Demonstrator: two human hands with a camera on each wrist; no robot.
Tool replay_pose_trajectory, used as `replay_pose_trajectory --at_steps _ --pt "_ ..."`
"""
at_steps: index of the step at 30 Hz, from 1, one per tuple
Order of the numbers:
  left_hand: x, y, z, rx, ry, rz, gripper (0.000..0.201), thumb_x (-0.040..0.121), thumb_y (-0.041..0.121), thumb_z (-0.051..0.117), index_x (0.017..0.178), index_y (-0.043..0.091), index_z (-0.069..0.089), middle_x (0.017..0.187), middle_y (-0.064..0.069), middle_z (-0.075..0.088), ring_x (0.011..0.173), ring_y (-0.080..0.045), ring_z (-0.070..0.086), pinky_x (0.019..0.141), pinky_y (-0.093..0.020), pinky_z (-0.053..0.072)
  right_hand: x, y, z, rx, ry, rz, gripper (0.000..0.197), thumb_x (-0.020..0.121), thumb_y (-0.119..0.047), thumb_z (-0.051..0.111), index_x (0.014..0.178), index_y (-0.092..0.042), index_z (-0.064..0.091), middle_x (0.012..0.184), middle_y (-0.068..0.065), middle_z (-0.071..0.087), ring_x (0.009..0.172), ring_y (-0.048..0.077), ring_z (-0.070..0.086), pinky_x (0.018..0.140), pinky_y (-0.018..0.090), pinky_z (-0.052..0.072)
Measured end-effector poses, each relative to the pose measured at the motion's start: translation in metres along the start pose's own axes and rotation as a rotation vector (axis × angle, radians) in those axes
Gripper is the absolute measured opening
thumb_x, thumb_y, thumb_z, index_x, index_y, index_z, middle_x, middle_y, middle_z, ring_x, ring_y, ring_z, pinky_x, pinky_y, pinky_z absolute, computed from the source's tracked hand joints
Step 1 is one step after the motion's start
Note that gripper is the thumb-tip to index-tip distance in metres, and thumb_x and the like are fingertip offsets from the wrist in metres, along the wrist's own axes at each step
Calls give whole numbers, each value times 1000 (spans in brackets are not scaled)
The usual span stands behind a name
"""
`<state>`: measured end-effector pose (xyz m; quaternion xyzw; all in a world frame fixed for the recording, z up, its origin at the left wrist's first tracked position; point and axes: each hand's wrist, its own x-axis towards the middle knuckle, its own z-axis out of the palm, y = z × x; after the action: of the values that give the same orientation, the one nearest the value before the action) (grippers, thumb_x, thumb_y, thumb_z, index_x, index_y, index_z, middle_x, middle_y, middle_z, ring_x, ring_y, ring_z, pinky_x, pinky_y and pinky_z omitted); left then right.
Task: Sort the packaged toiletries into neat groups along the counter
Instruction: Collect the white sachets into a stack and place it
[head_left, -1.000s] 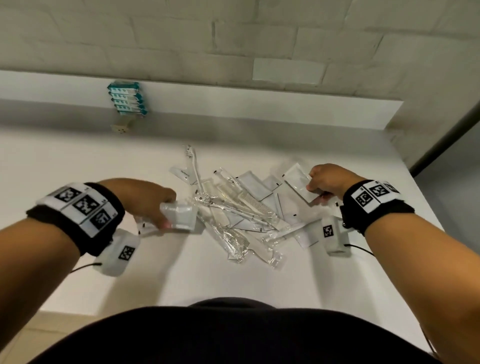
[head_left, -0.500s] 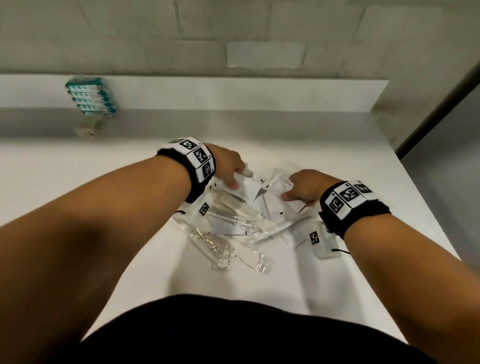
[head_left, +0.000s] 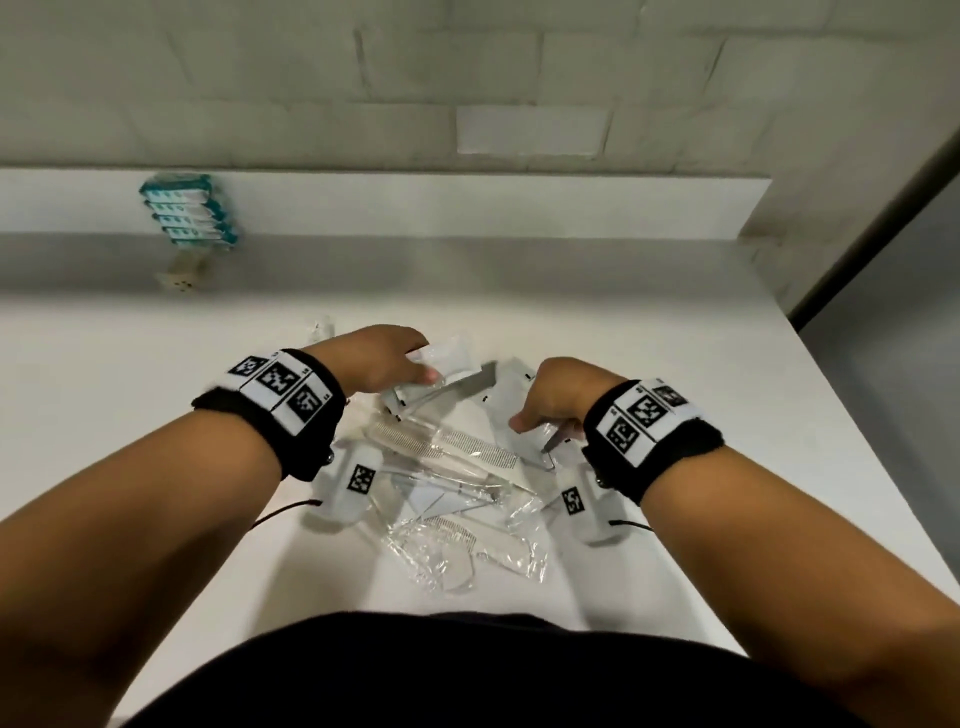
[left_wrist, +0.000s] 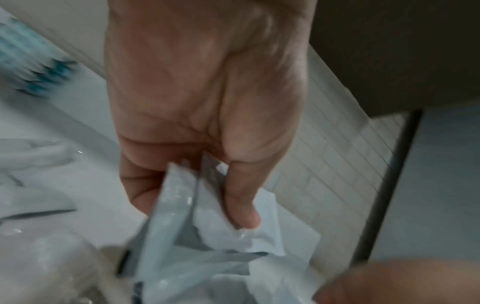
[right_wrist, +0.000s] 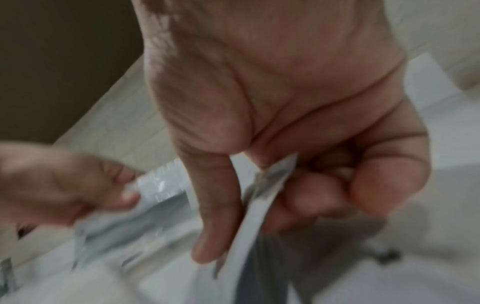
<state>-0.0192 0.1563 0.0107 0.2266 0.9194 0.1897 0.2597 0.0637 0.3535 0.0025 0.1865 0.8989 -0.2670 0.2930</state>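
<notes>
A heap of packaged toiletries lies on the white counter: clear-wrapped combs, toothbrushes and flat white sachets. My left hand hovers over the heap's far side and pinches white sachets between thumb and fingers; the left wrist view shows a bunch of sachets in that hand. My right hand is at the heap's right side, fingers curled round a flat white sachet, seen edge-on in the right wrist view as a sachet under the thumb.
A stack of teal-and-white packets sits on the raised ledge at the back left, above a wall socket. The counter's right edge runs diagonally beside a dark gap. My dark-clothed body meets the near edge.
My left hand swung from the heap's left side across to its far middle and now pinches sachets there. The right hand stayed at the right side, holding its sachet.
</notes>
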Motion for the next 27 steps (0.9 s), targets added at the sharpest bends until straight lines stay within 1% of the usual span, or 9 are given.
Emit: replay_pose_trajectory --at_steps 2,4,7,9,12,15,18,22,27 --pt "-12 -7 -6 -104 67 -43 36 90 36 63 114 10 56 112 -9 62 100 -28 59 78 -32 43 0 -7 12 -79 5 6 32 82 -25 75 102 -5 61 85 8 65 79 24 70 72 33 57" --pt "-21 -16 -8 -252 119 -93 41 90 41 61 117 11 51 111 -6 59 97 -28 57 85 -36 45 -5 -13 17 -161 11 8 29 84 -26 72 103 -6 63 94 9 65 93 26 66 89 36 51" --pt "-36 -29 -4 -555 160 -136 58 74 55 64 113 14 51 111 -15 62 94 -32 62 91 -47 48 -12 -20 20 -257 90 -43 22 85 -19 69 103 -8 62 93 8 62 93 27 64 78 32 49" --pt "-43 -34 2 -839 149 -131 59 71 46 65 117 11 52 121 -24 59 101 -34 63 93 -48 48 -13 -20 13 -207 242 -109 24 82 -19 70 100 -6 58 87 6 60 85 26 62 72 33 51" --pt "-61 -29 5 -1089 178 -106 47 83 27 63 125 8 51 126 -21 58 109 -35 61 94 -53 50 -30 -31 -7 335 442 -297 26 82 -21 71 101 -11 55 89 2 60 80 22 62 67 34 54" --pt "-69 -20 9 -1284 178 -35 36 94 13 54 130 8 48 124 -22 59 110 -39 61 91 -58 50 -48 -62 -10 712 363 -479 28 91 -26 60 114 -12 53 104 5 66 93 24 65 82 40 53" --pt "-79 -8 10 -1433 116 50 28 98 18 46 122 11 58 107 -15 67 91 -31 67 78 -49 57 -53 -92 14 962 218 -469 29 97 -21 51 124 -10 49 115 13 65 100 31 65 89 48 53" --pt "-92 -6 14 -1497 67 92 31 97 28 48 118 11 63 97 -10 71 85 -26 70 79 -42 57 -53 -113 38 984 219 -430 22 97 -17 47 118 -12 46 101 9 63 83 24 64 64 33 52" --pt "-99 -30 15 -1540 78 68 39 92 14 55 130 4 55 107 -15 68 94 -30 68 85 -43 55 -49 -122 52 1010 204 -492 15 90 -8 59 104 -13 59 95 10 69 76 21 66 62 27 52"
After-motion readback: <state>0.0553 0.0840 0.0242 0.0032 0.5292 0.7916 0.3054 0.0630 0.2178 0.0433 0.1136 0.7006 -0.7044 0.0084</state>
